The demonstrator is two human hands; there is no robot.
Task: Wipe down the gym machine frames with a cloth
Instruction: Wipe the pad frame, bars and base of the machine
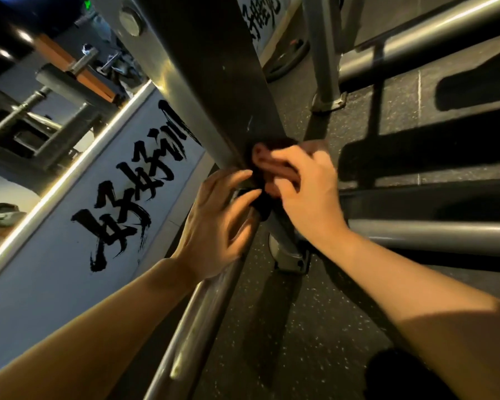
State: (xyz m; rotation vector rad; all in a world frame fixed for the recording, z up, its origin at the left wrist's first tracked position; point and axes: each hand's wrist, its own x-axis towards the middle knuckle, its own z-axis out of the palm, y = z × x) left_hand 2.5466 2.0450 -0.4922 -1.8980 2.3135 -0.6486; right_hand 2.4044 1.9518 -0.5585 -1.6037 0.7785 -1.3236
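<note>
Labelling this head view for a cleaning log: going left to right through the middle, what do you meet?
White banner with black brush characters → left hand → dark cloth → right hand → grey round bar.

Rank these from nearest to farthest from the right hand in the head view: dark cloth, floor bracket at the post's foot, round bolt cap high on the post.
1. dark cloth, under the right hand against the post.
2. floor bracket, just below the wrist.
3. round bolt cap, far up-left on the post.
</note>
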